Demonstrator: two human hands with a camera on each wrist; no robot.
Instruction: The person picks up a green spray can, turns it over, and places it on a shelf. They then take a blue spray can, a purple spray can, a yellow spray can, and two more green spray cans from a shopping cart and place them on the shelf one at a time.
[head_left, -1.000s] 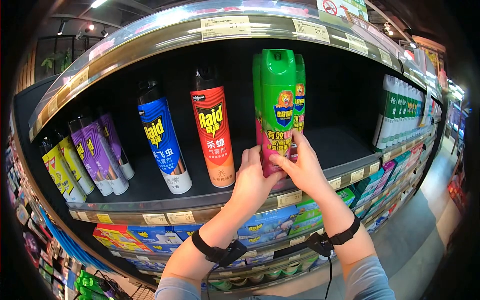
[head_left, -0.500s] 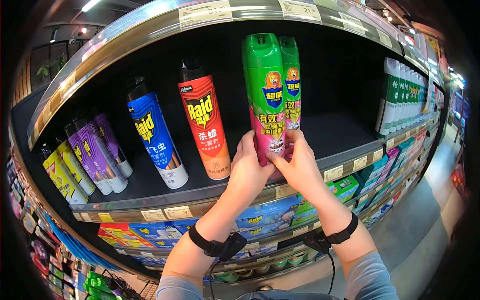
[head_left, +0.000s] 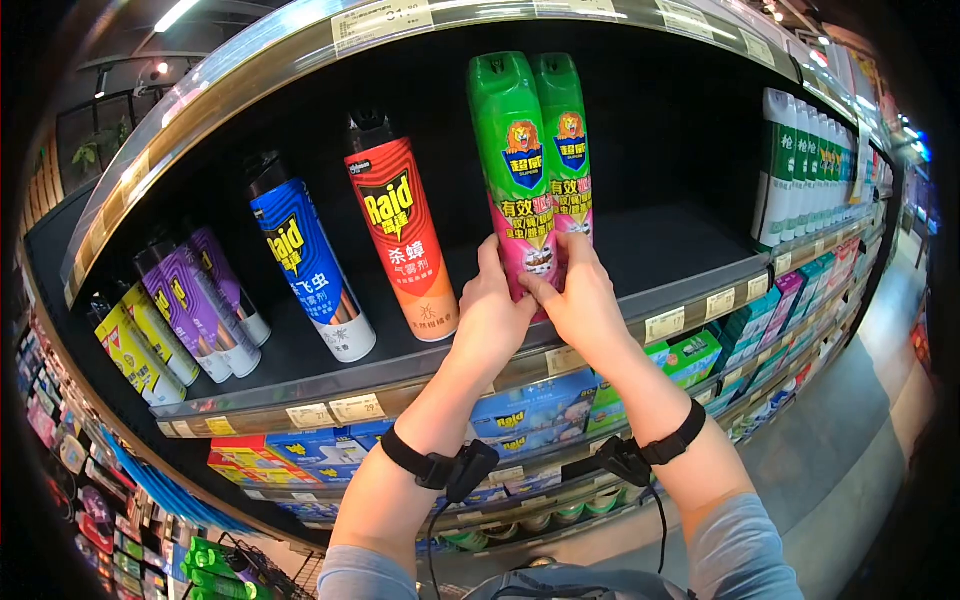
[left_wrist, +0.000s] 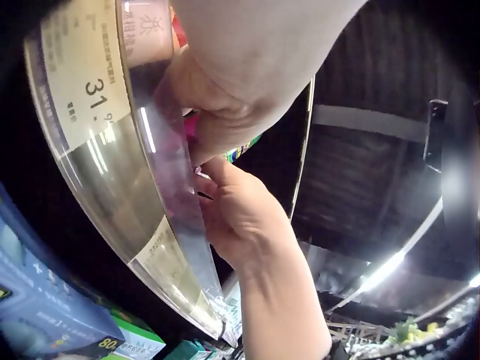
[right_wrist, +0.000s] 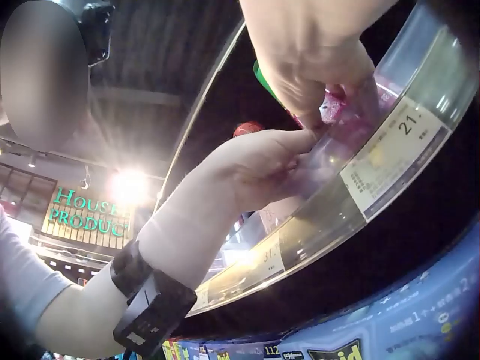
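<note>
Both hands hold the lower, pink part of a green-capped insecticide spray can with a lion badge, upright at the front of the shelf. My left hand curves round its left side. On the other side my right hand grips it, thumb across the front. A matching second can stands close behind, to the right; its base is hidden by the right hand. In the left wrist view the fingers meet behind the shelf's clear front lip, with little of the can showing.
Left of the hands stand a red Raid can, a blue Raid can, purple cans and yellow cans. White-and-green cans line the right end. A shelf edge with price tags crosses overhead; boxes fill the level below.
The head view has shifted, so the shelf sits further left. The front can has moved slightly left with both hands, showing more of the can behind right; the one behind left is now hidden.
</note>
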